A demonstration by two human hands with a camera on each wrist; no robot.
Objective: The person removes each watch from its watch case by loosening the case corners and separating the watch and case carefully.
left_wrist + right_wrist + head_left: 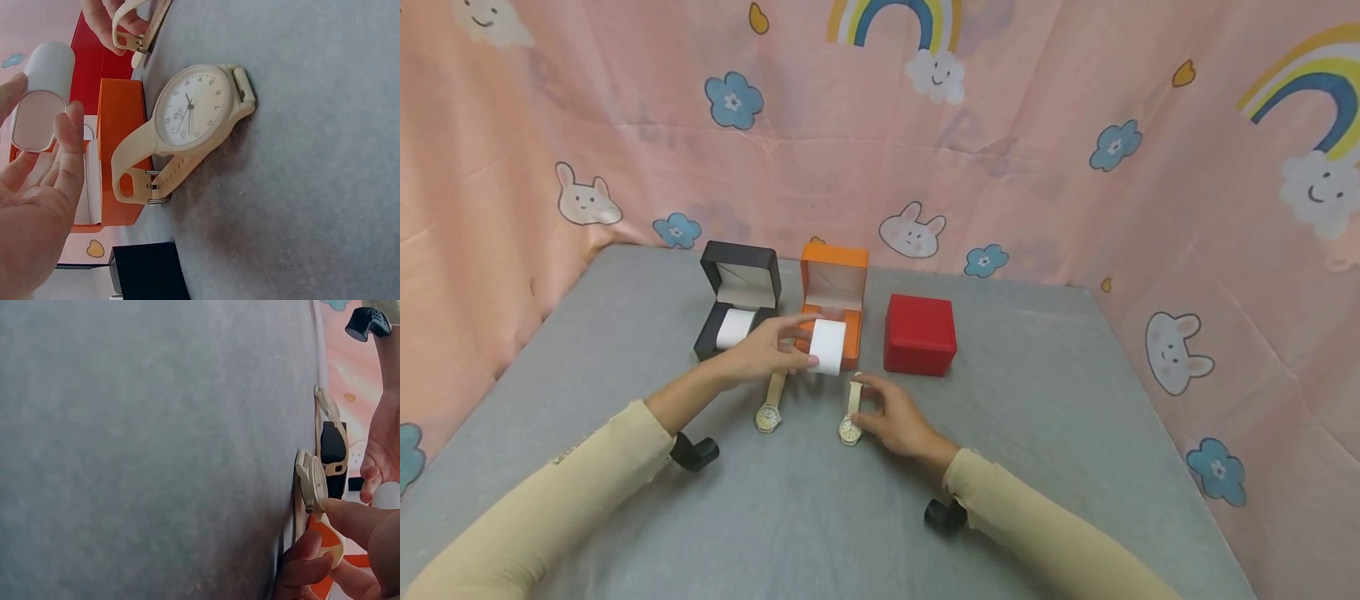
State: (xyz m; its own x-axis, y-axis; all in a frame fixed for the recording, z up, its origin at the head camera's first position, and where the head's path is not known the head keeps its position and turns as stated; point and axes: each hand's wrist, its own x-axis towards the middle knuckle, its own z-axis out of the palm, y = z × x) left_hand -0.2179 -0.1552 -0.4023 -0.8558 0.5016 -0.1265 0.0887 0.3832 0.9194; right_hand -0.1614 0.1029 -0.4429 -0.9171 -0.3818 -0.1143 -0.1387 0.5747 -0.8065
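- Hands are apart: left hand (763,348) pinches the loose pillow (827,347) by its edges, maybe so it won't slip; right hand (895,417) pinches the right watch (850,429).
- Far left, black box (741,252) has its lid up, so another pillow (734,328) shows.
- Left watch (767,417) lies nearer.
- Orange box (835,254) sits far, lid up.
- Far right, red box (920,335) is closed.

Behind and along both sides, pink cloth (1037,196) in soft folds; printed across it, blue flowers (733,102) with white centres, white rabbit heads (913,235), small orange hearts (758,19); striped rainbows (946,25) at top centre and upper right, each with one foot on a smiling cloud (936,77); beneath, grey tabletop (1075,417), mottled in both wrist views, far edge meeting the cloth.
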